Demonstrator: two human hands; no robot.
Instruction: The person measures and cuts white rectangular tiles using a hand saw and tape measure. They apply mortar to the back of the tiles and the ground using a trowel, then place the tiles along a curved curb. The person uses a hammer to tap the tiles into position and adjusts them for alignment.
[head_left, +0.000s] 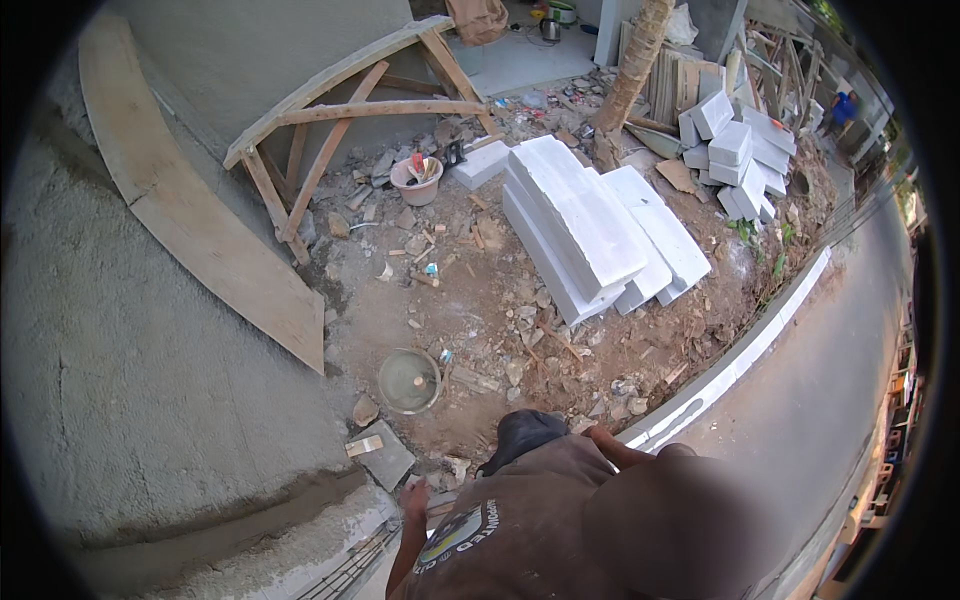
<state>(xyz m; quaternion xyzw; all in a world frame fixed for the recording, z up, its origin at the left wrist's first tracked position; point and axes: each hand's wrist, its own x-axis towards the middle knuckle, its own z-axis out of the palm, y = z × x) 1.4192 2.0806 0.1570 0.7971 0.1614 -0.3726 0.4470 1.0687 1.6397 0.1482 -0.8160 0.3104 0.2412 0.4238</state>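
My left hand [414,496] hangs low beside my brown shirt, its fingers loosely apart and nothing visible in them. Nearest to it lies a flat grey slab [395,462] with a small wood offcut [364,446] on top. My right hand [597,436] is at the dark clothing over my bent leg [530,436]; its fingers are mostly hidden. Ahead on the dirt stands a round bucket [398,388] of grey wet mix, with a pale handle-like piece [420,381] in it. Farther off, large white blocks [580,215] lie stacked.
A long curved board [200,240] lies on the grey cement surface [140,380] at left. Behind are an arched timber frame [335,115] and a pink bucket [417,190] of tools. Rubble covers the ground. More blocks [735,150] are heaped by a trunk [632,75]; a road [820,350] runs right.
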